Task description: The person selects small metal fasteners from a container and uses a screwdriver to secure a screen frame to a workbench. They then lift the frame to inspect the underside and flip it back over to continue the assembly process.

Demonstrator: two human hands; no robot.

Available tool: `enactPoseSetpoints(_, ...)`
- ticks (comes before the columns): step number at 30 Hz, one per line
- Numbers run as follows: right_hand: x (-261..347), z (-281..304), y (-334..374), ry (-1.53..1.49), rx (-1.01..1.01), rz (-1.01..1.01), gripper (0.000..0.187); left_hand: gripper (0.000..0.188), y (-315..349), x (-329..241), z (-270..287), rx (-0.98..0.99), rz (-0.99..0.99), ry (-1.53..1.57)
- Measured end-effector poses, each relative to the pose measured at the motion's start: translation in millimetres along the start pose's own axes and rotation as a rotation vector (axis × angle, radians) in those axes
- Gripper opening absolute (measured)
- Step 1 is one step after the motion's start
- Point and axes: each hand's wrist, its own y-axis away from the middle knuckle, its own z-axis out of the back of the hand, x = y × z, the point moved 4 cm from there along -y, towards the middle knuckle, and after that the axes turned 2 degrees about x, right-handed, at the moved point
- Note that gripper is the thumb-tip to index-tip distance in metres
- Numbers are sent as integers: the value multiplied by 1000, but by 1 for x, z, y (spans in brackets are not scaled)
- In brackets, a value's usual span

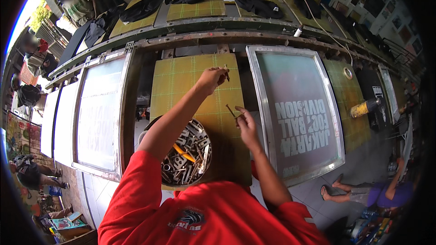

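Observation:
My left hand (211,80) is raised over the yellow board (175,81) with its green grid lines. Its fingers pinch a small metal piece, bolt-like but too small to name surely. Closer to me, on the right, my right hand (246,124) grips a long thin bolt (230,110) between thumb and fingers, its head end pointing up and left. Below my left forearm stands a round bucket (210,147) full of loose metal hardware (181,172), with an orange-yellow handle (185,153) lying among it. The forearm hides part of the bucket's rim.
Framed printing screens stand on either side, the right one (257,86) and the left one (121,122). A tape roll (348,73) and yellow canister (363,108) lie farther right. Dark garments (259,5) cover boards behind a metal rail (195,41). A person in purple (399,195) sits at lower right.

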Motion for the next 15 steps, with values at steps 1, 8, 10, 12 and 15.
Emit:
enactPoseSetpoints(1,-13,-2,-3,102,-31,110,34,13,-19,-5,0,-7,17,6)
enactPoseSetpoints(8,-31,-29,-13,713,-119,221,35,14,-172,-9,10,-65,87,-157)
enactPoseSetpoints(10,-28,-30,-14,649,-136,191,35,14,-206,0,8,-84,110,-219)
enactPoseSetpoints(12,-27,-29,-13,637,-134,125,33,14,-235,12,1,-84,125,-275)
enactPoseSetpoints(15,-28,-28,-13,646,-120,81,34,16,-262,22,-1,-124,106,-321)
